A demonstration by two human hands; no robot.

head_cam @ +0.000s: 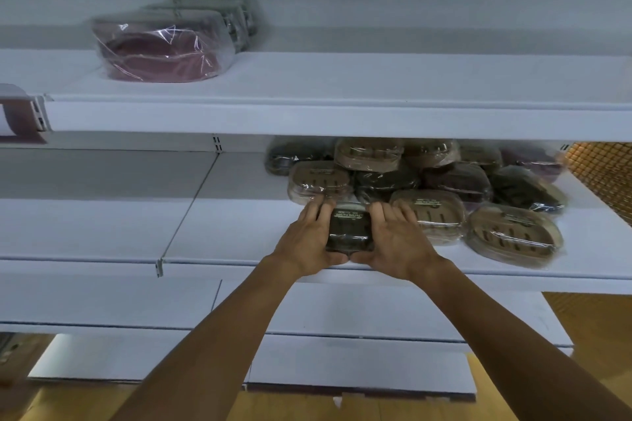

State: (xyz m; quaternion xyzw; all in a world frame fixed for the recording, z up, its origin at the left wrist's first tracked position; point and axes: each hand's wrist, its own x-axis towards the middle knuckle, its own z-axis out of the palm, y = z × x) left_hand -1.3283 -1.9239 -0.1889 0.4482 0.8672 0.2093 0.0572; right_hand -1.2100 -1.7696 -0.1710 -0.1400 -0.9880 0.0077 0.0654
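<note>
A dark soap dish in clear wrap (349, 227) lies on the middle white shelf (219, 232), near its front edge. My left hand (307, 243) grips its left side and my right hand (398, 241) grips its right side; my thumbs meet under its near end. Behind and to the right lies a heap of several wrapped soap dishes (427, 181), tan and dark. A tan dish (429, 215) touches my right hand's fingers.
On the upper shelf (376, 85) a row of wrapped maroon and grey dishes (160, 48) stands at the left. Lower white shelves (342, 318) jut out below my arms. A gold patterned panel (598, 174) borders the right side. Wooden floor shows below.
</note>
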